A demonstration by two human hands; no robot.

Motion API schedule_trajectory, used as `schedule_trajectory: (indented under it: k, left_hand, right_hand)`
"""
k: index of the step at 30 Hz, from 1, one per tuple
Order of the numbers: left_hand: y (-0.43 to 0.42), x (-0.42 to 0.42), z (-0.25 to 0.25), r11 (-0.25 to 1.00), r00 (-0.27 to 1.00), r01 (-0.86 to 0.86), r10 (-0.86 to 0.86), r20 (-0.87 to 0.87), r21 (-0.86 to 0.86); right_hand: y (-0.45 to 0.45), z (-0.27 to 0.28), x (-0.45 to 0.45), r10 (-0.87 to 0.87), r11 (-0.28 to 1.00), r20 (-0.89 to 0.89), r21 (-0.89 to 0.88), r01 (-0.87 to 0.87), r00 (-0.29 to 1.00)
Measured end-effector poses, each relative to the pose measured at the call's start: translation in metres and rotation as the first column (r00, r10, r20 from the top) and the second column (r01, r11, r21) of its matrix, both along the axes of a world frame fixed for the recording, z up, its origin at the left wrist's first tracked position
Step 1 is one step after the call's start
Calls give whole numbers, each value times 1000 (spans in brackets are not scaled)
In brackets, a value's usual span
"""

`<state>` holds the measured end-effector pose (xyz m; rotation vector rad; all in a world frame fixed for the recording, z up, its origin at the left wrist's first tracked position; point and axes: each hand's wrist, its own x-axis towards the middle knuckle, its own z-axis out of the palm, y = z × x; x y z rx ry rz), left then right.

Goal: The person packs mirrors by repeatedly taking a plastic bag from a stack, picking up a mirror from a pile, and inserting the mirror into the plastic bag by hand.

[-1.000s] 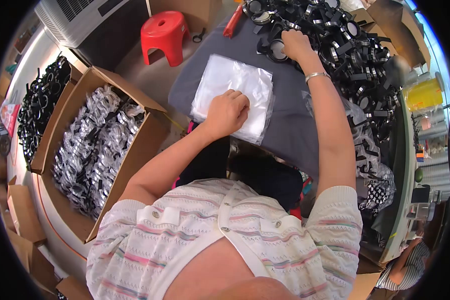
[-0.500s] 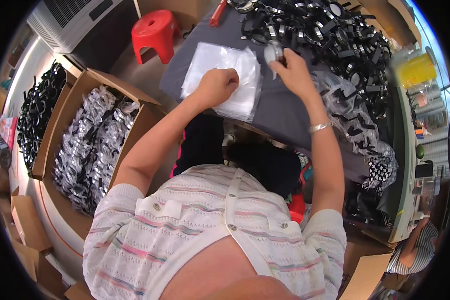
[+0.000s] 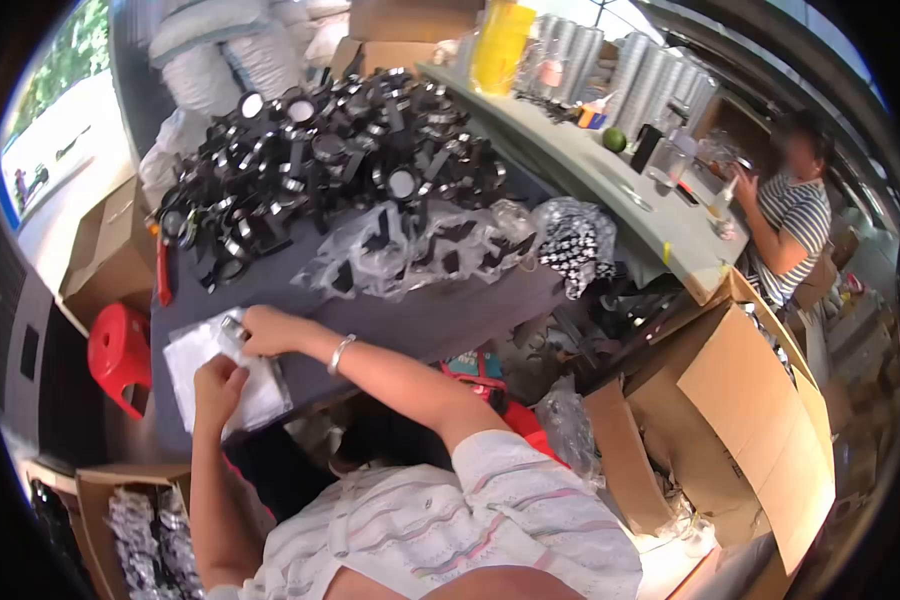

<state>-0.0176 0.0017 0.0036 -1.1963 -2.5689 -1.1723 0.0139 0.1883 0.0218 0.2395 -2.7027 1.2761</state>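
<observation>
And across it comes: your right hand (image 3: 273, 331), its grip closed on the silver piece (image 3: 234, 328), has reached the clear bags (image 3: 261, 391) beside your left hand (image 3: 219, 388), whose grip I can't read.

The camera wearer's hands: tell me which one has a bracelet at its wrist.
The right hand, higher in the view and reaching in from the right: a silver bracelet circles its wrist, while the left hand's is bare.

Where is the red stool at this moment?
In the head view, the red stool stands on the left side, beside the dark cloth-covered table and below the cardboard box.
</observation>
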Motion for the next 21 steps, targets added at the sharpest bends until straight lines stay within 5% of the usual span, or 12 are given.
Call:
schedule_trajectory:
  k: [1, 2, 5, 8, 9, 17, 21]
  left_hand:
    - [4, 6, 7, 998, 998, -49, 50, 36, -42]
    - [8, 6, 4, 988, 995, -90, 93, 21, -128]
    - [18, 3, -2, 943, 988, -139, 111, -107, -304]
    - [10, -9, -16, 960, 992, -108, 86, -95, -257]
    - [7, -7, -12, 986, 994, -97, 90, -55, -137]
    - [1, -15, -12, 992, 990, -107, 100, 96, 73]
    - [3, -14, -12, 992, 984, -125, 126, 129, -20]
  right_hand:
    - [4, 8, 10, 10, 994, 89, -110, 0, 996]
    - [10, -7, 2, -9, 999, -94, 50, 14, 996]
    - [20, 13, 19, -94, 995, 52, 28, 93, 994]
    - [33, -6, 14, -112, 924, 209, -338, 179, 971]
    - [25, 9, 28, -65, 813, 205, -557, 171, 977]
    - [21, -5, 39, -112, 849, 291, -468, 244, 950]
    - [22, -12, 38, -121, 859, 245, -460, 225, 962]
